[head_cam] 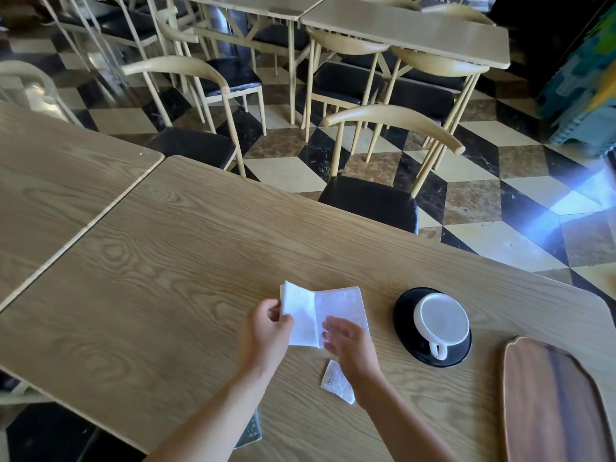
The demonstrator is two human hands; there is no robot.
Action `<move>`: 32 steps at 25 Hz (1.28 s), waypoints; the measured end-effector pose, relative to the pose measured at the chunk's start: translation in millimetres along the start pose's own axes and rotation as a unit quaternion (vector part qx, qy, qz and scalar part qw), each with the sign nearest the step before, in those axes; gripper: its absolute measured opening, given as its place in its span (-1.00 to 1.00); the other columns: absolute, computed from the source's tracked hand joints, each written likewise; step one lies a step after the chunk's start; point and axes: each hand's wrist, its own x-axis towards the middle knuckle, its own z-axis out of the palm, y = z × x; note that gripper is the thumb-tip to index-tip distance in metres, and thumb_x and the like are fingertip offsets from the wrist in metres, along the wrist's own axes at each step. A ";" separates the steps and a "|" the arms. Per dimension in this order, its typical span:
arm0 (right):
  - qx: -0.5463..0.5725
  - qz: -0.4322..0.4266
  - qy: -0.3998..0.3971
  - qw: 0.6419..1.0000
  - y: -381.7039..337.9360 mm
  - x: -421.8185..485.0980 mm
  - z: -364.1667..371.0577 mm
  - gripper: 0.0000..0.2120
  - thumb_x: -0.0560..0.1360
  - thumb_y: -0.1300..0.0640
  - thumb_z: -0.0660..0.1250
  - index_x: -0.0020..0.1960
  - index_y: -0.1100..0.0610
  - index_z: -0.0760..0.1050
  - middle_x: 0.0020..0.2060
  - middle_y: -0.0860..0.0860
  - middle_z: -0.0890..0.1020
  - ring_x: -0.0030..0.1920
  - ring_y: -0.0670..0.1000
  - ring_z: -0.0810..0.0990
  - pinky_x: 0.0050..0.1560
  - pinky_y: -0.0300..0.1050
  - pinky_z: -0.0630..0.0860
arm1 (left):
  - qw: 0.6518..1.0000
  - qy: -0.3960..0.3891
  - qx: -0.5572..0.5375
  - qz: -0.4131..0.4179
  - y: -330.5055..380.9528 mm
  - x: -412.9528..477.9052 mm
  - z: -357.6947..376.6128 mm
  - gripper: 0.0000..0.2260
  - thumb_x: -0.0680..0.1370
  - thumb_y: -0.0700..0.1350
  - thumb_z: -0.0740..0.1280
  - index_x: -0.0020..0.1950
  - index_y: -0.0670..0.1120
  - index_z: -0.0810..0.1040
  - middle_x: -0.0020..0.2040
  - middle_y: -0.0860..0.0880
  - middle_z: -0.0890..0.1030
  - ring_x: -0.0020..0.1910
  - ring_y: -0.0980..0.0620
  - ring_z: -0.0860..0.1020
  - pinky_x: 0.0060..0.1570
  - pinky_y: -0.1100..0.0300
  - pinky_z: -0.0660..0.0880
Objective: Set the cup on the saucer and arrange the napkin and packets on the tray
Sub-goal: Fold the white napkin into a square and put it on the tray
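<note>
My right hand [346, 343] is covering the near corner of the white napkin [333, 308] and the top of 1 printed packet [338, 383], whose lettering is too small for me to read. My left forearm is hiding most of a greenish patterned item [250, 431] at the table's near edge; I cannot tell what it is. The wooden tray [550, 405] is running off the bottom and right edges. The white cup [441, 320] is hiding the middle of the black saucer [405, 325].
</note>
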 end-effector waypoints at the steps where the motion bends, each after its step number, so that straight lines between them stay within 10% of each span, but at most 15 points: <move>1: -0.027 -0.022 0.043 0.998 -0.5 -0.8 -6.7 -0.70 0.51 0.29 0.26 0.20 0.16 0.60 0.11 0.04 0.69 0.13 0.06 0.63 0.25 0.07 0.51 | 1.000 0.004 -0.003 0.005 3.6 -1.6 1.6 -0.83 0.36 -0.22 0.37 -0.16 0.05 0.59 -0.35 0.11 0.66 -0.33 0.19 0.60 -0.37 0.28 0.43; 4: -0.232 -0.138 0.161 0.949 -1.7 0.3 -25.0 -0.70 0.53 0.30 0.22 0.20 0.12 0.56 0.15 -0.06 0.61 0.13 0.08 0.52 0.13 -0.07 0.43 | 1.000 0.017 -0.006 0.001 8.1 -0.1 5.0 -0.84 0.37 -0.22 0.37 -0.12 0.02 0.61 -0.32 0.08 0.66 -0.30 0.11 0.60 -0.34 0.21 0.44; 9: -0.228 -0.108 0.128 0.959 0.3 7.5 -32.2 -0.75 0.40 0.38 0.08 -0.33 0.10 0.13 -0.44 -0.05 0.27 -0.32 0.03 0.20 -0.34 -0.05 0.12 | 0.999 0.033 -0.028 0.032 24.7 0.6 25.4 -0.93 0.35 -0.16 0.37 -0.20 -0.03 0.61 -0.35 0.00 0.63 -0.29 -0.12 0.60 -0.22 -0.04 0.54; 17: -0.159 -0.082 0.091 0.980 0.2 14.5 -50.2 -0.85 0.45 0.25 0.11 -0.29 0.15 0.21 -0.48 -0.08 0.30 -0.40 -0.08 0.20 -0.37 -0.09 0.16 | 0.980 0.004 0.147 0.137 55.4 -15.6 94.5 -0.64 0.40 -0.26 0.30 -0.43 -0.02 0.16 -0.34 -0.09 0.47 -0.26 -0.13 0.45 -0.28 0.10 0.23; 25: -0.093 -0.075 0.052 0.991 9.5 22.6 -59.5 -0.79 0.45 0.27 0.17 -0.31 0.10 0.46 -0.49 -0.08 0.47 -0.40 -0.08 0.37 -0.33 -0.10 0.28 | 0.949 -0.060 0.259 0.168 38.9 -24.9 123.0 -0.75 0.52 -0.16 0.24 -0.35 -0.08 0.32 -0.30 0.02 0.43 -0.29 0.03 0.39 -0.30 0.13 0.24; 32: -0.236 -0.133 0.102 0.957 21.1 24.4 -51.6 -0.81 0.51 0.16 0.34 0.12 0.06 0.56 -0.08 -0.01 0.61 -0.06 0.04 0.58 -0.03 -0.01 0.52 | 0.979 -0.067 0.084 0.172 4.6 -7.0 99.5 -0.78 0.44 -0.31 0.32 -0.12 -0.03 0.68 -0.20 0.11 0.69 -0.20 0.12 0.62 -0.13 0.18 0.55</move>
